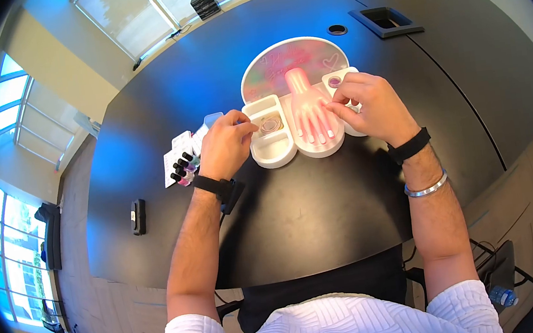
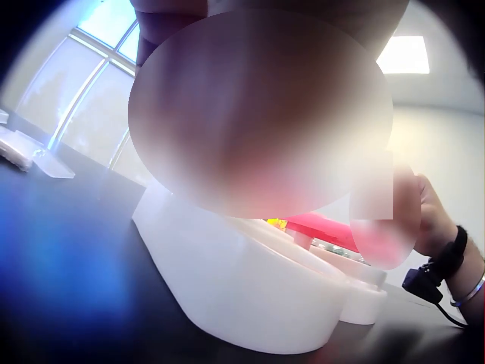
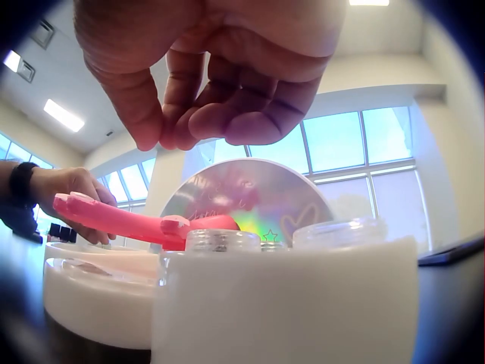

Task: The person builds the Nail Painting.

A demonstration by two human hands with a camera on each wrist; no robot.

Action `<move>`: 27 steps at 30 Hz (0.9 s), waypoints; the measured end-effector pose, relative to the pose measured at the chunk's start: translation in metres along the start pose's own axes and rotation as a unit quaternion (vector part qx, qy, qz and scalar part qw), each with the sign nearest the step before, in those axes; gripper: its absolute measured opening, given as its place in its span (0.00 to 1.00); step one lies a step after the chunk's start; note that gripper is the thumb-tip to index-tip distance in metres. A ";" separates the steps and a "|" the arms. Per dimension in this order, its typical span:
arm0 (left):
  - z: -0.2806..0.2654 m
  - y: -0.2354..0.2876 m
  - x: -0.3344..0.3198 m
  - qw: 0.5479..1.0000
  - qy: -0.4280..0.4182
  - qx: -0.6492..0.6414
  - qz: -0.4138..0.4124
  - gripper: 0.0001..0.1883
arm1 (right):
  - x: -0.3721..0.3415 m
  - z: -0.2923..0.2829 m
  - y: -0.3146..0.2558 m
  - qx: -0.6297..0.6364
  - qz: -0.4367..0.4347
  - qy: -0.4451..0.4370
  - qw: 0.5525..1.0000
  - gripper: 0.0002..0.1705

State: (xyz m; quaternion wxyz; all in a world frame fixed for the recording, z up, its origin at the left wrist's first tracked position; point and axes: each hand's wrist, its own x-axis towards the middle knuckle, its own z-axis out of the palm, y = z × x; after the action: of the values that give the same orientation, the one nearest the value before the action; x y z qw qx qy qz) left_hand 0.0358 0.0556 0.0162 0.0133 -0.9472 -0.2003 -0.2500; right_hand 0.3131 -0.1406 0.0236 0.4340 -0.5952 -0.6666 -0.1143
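Note:
A pink model hand (image 1: 311,110) with pale nails lies palm down on the middle of a white three-part case (image 1: 277,160). Above its fingers, my right hand (image 1: 374,105) has thumb and index fingertips together, the other fingers curled; I cannot tell if something tiny is between them. My left hand (image 1: 228,146) is at the case's left section, fingertips bent down by a compartment with a clear round container (image 1: 270,124). In the left wrist view a blur covers most of that hand. Clear-walled round pots (image 3: 222,241) stand on the right section, below my right hand.
A rounded, shiny lid (image 3: 242,189) stands up behind the case. Several black-capped nail polish bottles (image 1: 184,169) and white sheets (image 1: 170,167) lie left of my left hand. Further left on the dark table (image 1: 300,228) is a small black device (image 1: 138,217). A recessed socket box (image 1: 387,21) sits at the back.

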 end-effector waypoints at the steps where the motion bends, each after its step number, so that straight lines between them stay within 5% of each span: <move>1: 0.002 -0.003 -0.002 1.000 -0.006 0.000 -0.002 0.07 | 0.000 0.000 0.000 -0.001 0.000 0.001 1.000 0.13; 19: -0.057 -0.048 -0.042 0.989 0.046 -0.008 -0.139 0.07 | 0.001 -0.001 -0.005 0.000 0.002 -0.009 1.000 0.12; 27: -0.062 -0.058 -0.044 0.982 0.004 0.000 -0.189 0.09 | 0.001 -0.002 -0.006 0.002 0.000 -0.009 1.000 0.12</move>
State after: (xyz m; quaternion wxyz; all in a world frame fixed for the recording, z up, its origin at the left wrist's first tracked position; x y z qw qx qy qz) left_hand -0.0502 0.0851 0.0448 -0.0339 -0.8915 -0.3753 -0.2514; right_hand 0.3088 -0.1423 0.0277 0.4291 -0.5954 -0.6708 -0.1071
